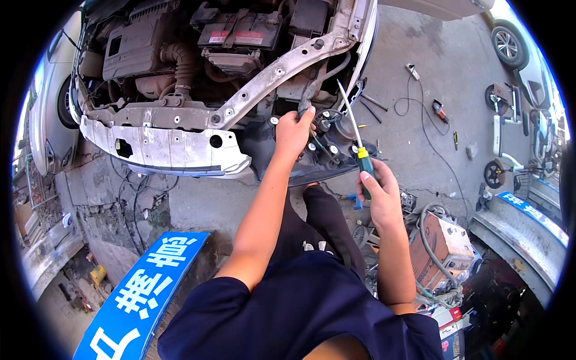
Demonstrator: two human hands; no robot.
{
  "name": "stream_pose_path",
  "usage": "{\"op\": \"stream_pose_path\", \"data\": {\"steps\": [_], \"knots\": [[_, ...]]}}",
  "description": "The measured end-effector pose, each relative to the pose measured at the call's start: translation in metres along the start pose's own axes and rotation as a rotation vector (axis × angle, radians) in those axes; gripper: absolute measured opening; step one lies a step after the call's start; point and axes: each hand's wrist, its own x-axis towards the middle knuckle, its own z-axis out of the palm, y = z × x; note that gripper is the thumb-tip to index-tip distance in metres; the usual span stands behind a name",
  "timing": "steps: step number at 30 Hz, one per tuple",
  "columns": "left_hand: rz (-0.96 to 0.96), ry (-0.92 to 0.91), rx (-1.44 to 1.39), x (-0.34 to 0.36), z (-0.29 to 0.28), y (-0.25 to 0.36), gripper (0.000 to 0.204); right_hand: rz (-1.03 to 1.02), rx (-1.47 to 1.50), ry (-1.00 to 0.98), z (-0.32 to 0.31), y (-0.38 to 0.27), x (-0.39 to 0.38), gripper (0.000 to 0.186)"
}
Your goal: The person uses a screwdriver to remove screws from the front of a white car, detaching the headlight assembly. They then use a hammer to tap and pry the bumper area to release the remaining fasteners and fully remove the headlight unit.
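Note:
My right hand [380, 191] is wrapped round the green and yellow handle of a screwdriver [363, 161], its long shaft pointing up and away toward the car. My left hand [293, 133] is closed at the end of a dark wiring harness [308, 95] by the car's front corner; exactly what the fingers pinch is partly hidden. Just beneath that hand lies the back of a black headlight housing [306, 161], with several pale round fittings and thin wires on it. The screwdriver's shaft passes over the housing's right part without visibly touching it.
The open engine bay holds a battery [240, 37] behind a bare metal crossmember [264, 81]. A corded power tool [440, 111] and a power strip [412, 72] lie on the floor at right. Nearer are a cardboard box [441, 249] and a blue sign [147, 288].

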Motion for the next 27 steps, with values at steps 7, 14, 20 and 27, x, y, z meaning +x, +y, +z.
{"op": "stream_pose_path", "data": {"steps": [7,14,20,27], "knots": [[-0.012,-0.154,-0.124,-0.001,-0.016,-0.002,0.036,0.091,0.068,-0.091,0.01,-0.006,-0.035,0.044],[-0.132,-0.123,-0.148,0.004,-0.013,-0.002,0.036,-0.116,-0.9,0.324,-0.111,-0.033,0.026,0.034],[-0.403,-0.224,-0.379,0.024,-0.029,0.002,0.038,0.537,-0.892,0.047,-0.252,0.114,0.181,0.041],[-0.343,-0.155,-0.125,0.009,-0.015,0.015,0.038,-0.084,-1.2,0.078,-0.198,0.083,0.227,0.027]]}}
